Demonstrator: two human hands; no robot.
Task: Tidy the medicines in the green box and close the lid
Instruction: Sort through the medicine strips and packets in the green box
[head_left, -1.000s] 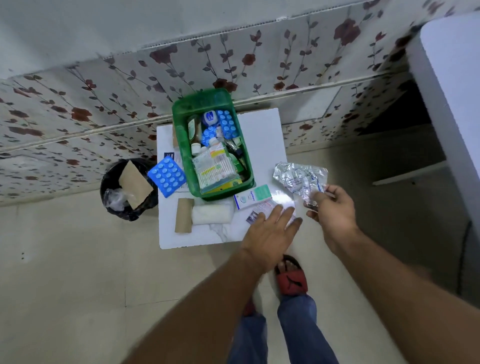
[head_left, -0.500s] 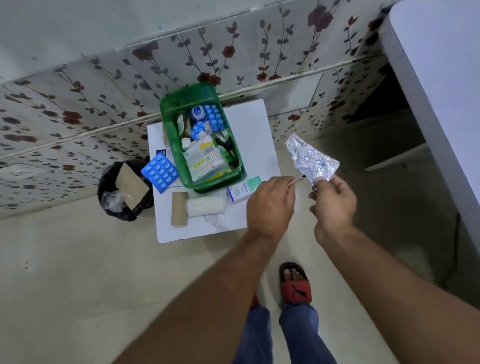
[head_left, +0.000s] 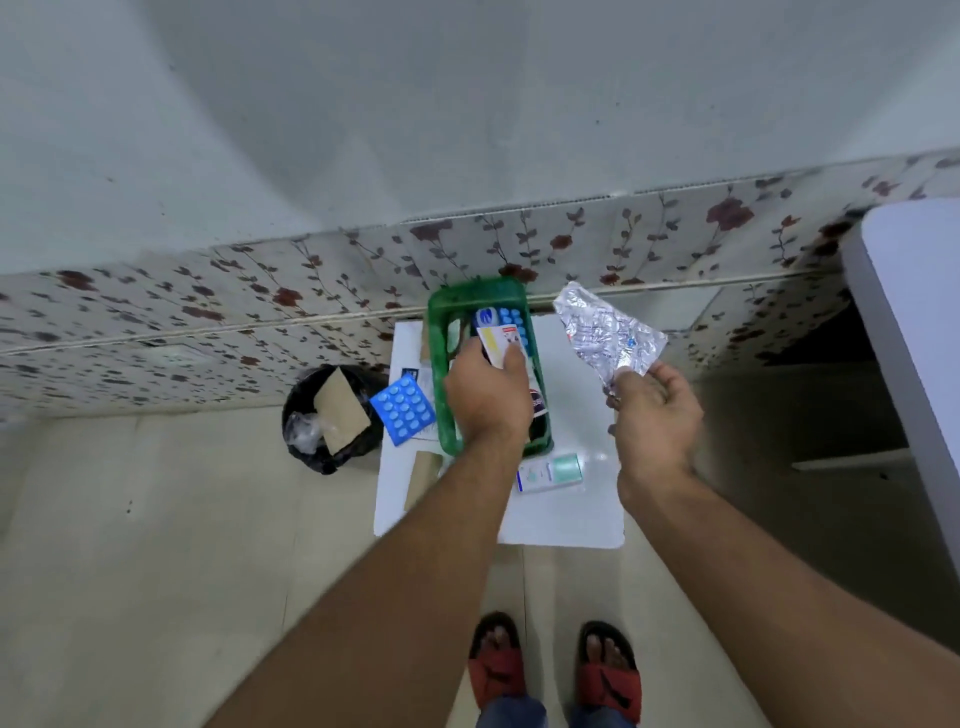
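Note:
The green box (head_left: 441, 364) stands open on a small white table (head_left: 566, 514) against the wall, with blue blister packs and other medicines inside. My left hand (head_left: 485, 395) hovers over the box, shut on a small flat medicine packet (head_left: 497, 340) with red and yellow print. To the right of the box, my right hand (head_left: 654, 410) holds up silver foil blister strips (head_left: 608, 332) by one corner. A white and teal medicine carton (head_left: 550, 472) lies on the table just in front of the box. A blue blister pack (head_left: 404, 409) rests left of the box.
A black bin (head_left: 327, 415) with cardboard and plastic in it stands on the floor left of the table. A brown cardboard roll (head_left: 421, 478) lies on the table's front left. A white surface (head_left: 914, 332) juts in at the right. My feet in red sandals (head_left: 556, 670) are below.
My left hand moved from the table's front edge up over the green box with the small packet. My right hand stayed raised with the foil strips. The camera view tilted up.

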